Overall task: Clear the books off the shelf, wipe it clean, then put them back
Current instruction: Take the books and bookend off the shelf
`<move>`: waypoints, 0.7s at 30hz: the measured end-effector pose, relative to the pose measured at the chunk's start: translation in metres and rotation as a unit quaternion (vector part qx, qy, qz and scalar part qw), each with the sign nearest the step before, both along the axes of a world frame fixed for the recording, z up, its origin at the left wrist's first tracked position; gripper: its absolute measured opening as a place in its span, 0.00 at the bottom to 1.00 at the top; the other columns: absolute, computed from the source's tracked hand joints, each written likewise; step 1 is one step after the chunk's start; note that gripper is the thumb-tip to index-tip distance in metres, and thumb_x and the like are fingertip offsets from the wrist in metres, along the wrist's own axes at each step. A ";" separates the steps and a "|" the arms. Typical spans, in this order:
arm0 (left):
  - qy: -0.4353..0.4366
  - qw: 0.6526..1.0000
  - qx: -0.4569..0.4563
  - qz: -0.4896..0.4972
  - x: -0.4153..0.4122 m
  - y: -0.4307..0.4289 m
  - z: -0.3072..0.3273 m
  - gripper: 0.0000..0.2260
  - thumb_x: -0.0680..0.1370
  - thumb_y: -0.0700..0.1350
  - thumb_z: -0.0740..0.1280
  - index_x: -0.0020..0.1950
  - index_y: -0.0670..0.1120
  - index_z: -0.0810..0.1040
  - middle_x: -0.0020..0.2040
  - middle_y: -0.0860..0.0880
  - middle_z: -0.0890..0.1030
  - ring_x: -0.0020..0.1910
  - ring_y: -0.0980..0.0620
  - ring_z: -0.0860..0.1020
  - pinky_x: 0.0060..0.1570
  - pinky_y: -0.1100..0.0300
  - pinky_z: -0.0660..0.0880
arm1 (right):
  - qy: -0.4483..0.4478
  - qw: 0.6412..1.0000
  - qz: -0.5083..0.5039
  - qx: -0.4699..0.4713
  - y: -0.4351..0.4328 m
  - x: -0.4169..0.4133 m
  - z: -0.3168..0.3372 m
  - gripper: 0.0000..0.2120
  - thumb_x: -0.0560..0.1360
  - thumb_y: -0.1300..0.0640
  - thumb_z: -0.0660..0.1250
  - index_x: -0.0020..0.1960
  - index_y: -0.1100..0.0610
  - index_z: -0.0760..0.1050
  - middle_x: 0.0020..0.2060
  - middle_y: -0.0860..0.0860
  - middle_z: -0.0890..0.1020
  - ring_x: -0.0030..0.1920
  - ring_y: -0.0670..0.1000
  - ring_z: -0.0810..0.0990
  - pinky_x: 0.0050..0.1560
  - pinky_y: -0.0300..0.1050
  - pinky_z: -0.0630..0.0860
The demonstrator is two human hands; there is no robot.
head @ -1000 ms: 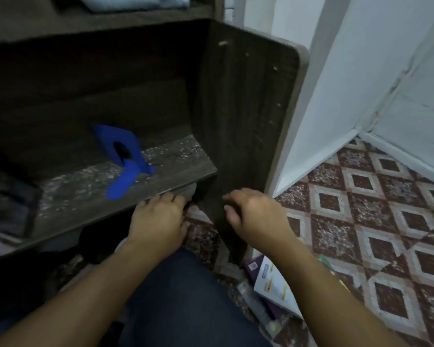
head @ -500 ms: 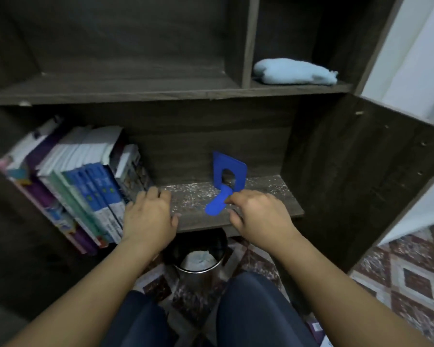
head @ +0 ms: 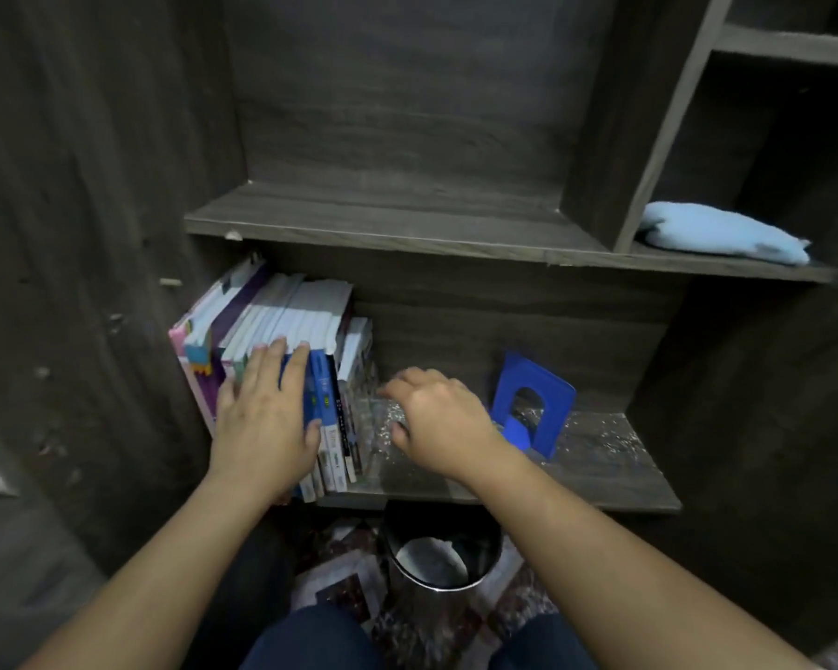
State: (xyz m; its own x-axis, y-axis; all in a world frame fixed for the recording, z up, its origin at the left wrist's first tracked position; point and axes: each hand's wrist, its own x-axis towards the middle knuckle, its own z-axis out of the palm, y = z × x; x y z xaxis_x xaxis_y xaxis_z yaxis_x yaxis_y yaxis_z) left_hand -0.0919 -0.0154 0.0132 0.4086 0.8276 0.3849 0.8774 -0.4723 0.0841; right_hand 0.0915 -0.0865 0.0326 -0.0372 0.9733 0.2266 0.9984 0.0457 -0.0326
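Dark wooden shelf (head: pixel 601 471) holds leaning paperback books (head: pixel 310 316) at its left, your left hand (head: pixel 262 427) flat on them, fingers spread. Your right hand (head: pixel 441 423), fingers loosely curled, hovers between them and a blue metal bookend (head: pixel 559 394).

Shelf (head: pixel 576 456) dark matt wood grain, speckled; books (head: pixel 330 408) glossy paper covers; bookend (head: pixel 535 408) smooth blue; cloth (head: pixel 722 233) soft pale blue; bin (head: pixel 436 563) shiny metal

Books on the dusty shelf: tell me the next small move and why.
Probably close the right hand on the row's right end and squeeze toward the left hand, to lift the books out together. They still stand on the speckled shelf; the left hand lies flat on their spines, and the right hand hovers beside the last book, holding nothing.
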 end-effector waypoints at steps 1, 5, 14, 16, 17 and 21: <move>0.003 1.000 -0.003 -0.003 -0.001 0.002 -0.002 0.40 0.72 0.51 0.71 0.78 0.46 0.54 0.78 0.44 0.55 0.77 0.44 0.53 0.72 0.42 0.57 | 0.004 1.000 0.010 -0.005 0.009 -0.004 -0.002 0.24 0.75 0.52 0.65 0.70 0.53 0.68 0.67 0.51 0.71 0.65 0.55 0.70 0.61 0.51 0.69; 0.005 1.000 0.009 0.001 -0.003 0.005 -0.008 0.42 0.69 0.50 0.74 0.78 0.46 0.56 0.77 0.45 0.58 0.77 0.45 0.54 0.70 0.44 0.60 | 0.034 0.999 0.027 -0.023 0.036 -0.017 -0.007 0.40 0.73 0.56 0.68 0.78 0.52 0.51 0.75 0.52 0.60 0.72 0.55 0.62 0.68 0.54 0.65; -0.008 0.999 0.033 0.017 0.002 0.011 -0.017 0.43 0.63 0.45 0.77 0.75 0.44 0.62 0.72 0.44 0.65 0.74 0.44 0.61 0.63 0.44 0.65 | 0.074 0.997 0.018 -0.021 0.070 -0.019 -0.012 0.42 0.75 0.64 0.64 0.78 0.44 0.43 0.78 0.54 0.53 0.75 0.57 0.57 0.70 0.57 0.63; -0.012 0.999 0.032 0.022 0.003 0.011 -0.019 0.44 0.63 0.45 0.77 0.75 0.45 0.61 0.73 0.44 0.64 0.74 0.44 0.60 0.64 0.44 0.64 | 0.083 0.996 0.018 -0.009 0.069 -0.017 -0.016 0.44 0.74 0.67 0.63 0.78 0.43 0.44 0.78 0.53 0.52 0.75 0.56 0.56 0.71 0.57 0.62; -0.014 0.999 0.032 0.022 0.004 0.011 -0.019 0.44 0.62 0.44 0.77 0.75 0.45 0.61 0.73 0.44 0.64 0.74 0.44 0.60 0.65 0.44 0.63 | 0.087 0.996 0.018 0.001 0.069 -0.016 -0.018 0.44 0.73 0.69 0.64 0.78 0.43 0.45 0.78 0.52 0.51 0.76 0.56 0.55 0.72 0.57 0.61; -0.025 0.999 0.038 0.021 0.006 0.011 -0.021 0.45 0.61 0.43 0.78 0.75 0.45 0.62 0.73 0.44 0.64 0.74 0.44 0.60 0.65 0.42 0.63 | 0.077 0.996 0.032 0.038 0.076 -0.007 -0.027 0.46 0.70 0.69 0.69 0.78 0.45 0.48 0.78 0.48 0.48 0.78 0.51 0.49 0.76 0.52 0.53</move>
